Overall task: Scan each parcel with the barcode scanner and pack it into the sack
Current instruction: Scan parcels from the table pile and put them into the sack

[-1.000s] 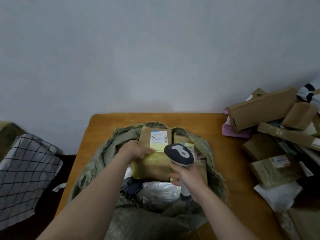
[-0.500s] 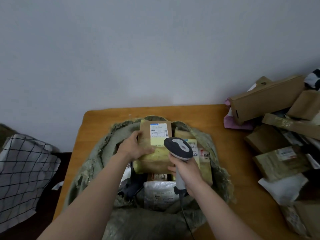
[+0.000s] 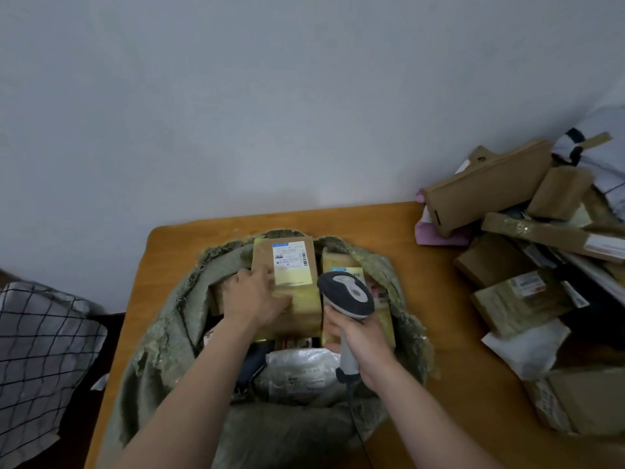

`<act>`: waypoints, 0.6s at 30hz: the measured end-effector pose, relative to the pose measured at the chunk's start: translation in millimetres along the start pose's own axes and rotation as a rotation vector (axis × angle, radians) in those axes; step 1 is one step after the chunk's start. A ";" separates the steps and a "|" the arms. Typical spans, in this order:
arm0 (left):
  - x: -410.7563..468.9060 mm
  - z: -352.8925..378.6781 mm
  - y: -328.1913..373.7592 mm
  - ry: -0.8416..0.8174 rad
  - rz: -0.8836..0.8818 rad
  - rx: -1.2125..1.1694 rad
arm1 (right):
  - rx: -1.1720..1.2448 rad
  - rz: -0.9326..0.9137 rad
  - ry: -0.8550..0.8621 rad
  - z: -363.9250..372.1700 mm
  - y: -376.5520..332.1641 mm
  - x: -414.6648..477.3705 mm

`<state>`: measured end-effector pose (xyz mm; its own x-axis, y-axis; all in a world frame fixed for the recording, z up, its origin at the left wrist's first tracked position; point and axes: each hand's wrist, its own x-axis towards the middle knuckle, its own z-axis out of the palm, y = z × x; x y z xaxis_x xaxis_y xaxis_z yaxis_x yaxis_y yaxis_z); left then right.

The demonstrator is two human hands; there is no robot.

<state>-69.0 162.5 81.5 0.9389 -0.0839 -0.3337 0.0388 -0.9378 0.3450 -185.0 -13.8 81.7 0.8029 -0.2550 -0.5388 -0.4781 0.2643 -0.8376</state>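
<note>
Nearest, under both wrists, a grey poly bag [image 3: 297,370] lies in the sack [image 3: 162,336]. The right hand [image 3: 360,343] is wrapped round the barcode scanner [image 3: 346,294]. Just left of it, the left hand [image 3: 257,299] lies on the brown parcel [image 3: 287,262], can't tell if it's gripping tbh. The parcel runs lengthwise away from the hands, inside the sack mouth. The parcel pile [image 3: 517,296] is well off on the right hand's side, so that arm's closer.
</note>
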 end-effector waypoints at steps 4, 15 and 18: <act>-30.3 9.7 36.6 0.120 0.098 -0.061 | 0.077 -0.018 0.048 -31.7 -3.4 -14.0; -99.1 70.0 178.0 0.066 0.429 -0.163 | 0.262 -0.002 0.179 -175.5 -9.9 -53.9; -110.7 95.8 221.2 -0.012 0.481 -0.183 | 0.291 0.011 0.288 -221.1 -3.1 -58.5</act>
<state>-197.1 -68.0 110.7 0.8613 -0.4962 -0.1093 -0.3362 -0.7179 0.6096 -309.2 -205.3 95.9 0.6463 -0.4894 -0.5855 -0.3327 0.5098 -0.7934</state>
